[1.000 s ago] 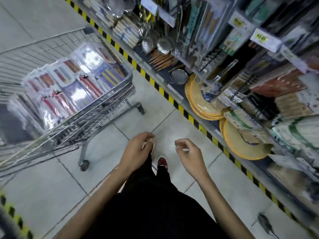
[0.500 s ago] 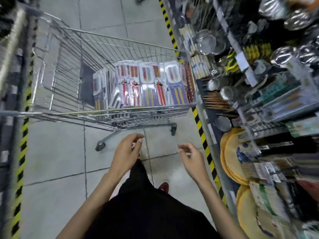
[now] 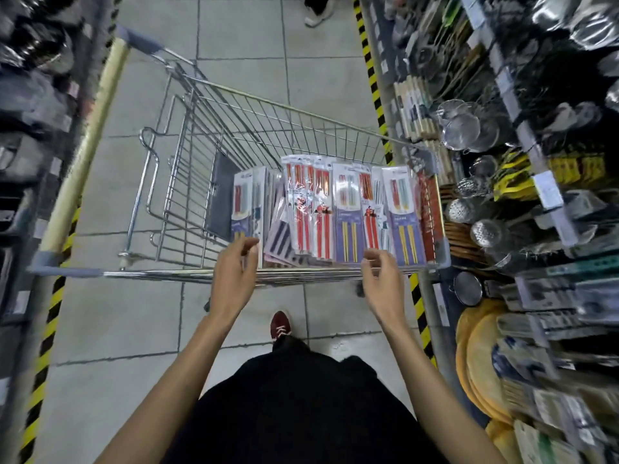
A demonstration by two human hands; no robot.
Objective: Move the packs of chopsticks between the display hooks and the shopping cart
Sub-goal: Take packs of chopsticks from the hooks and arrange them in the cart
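Observation:
A wire shopping cart (image 3: 301, 117) stands across the aisle in front of me. Several packs of chopsticks (image 3: 348, 209) in clear plastic stand side by side in its right half, with red, yellow and grey sticks showing. My left hand (image 3: 234, 276) hovers over the cart's near rim by the leftmost packs, fingers loosely curled, holding nothing. My right hand (image 3: 382, 283) is over the near rim just before the yellow-stick packs, fingers loosely bent and empty. The display hooks are not clearly distinguishable among the blurred shelf goods.
A shelf unit (image 3: 522, 202) on the right carries strainers, ladles, wooden utensils and round yellow boards. Dark shelving (image 3: 30, 105) lines the left. Yellow-black tape (image 3: 371, 72) marks both floor edges. Another person's shoe (image 3: 316, 13) shows at the far end of the aisle.
My view has swung from the right shelf to face the cart. Both empty hands have risen from near my legs to the cart's near rim.

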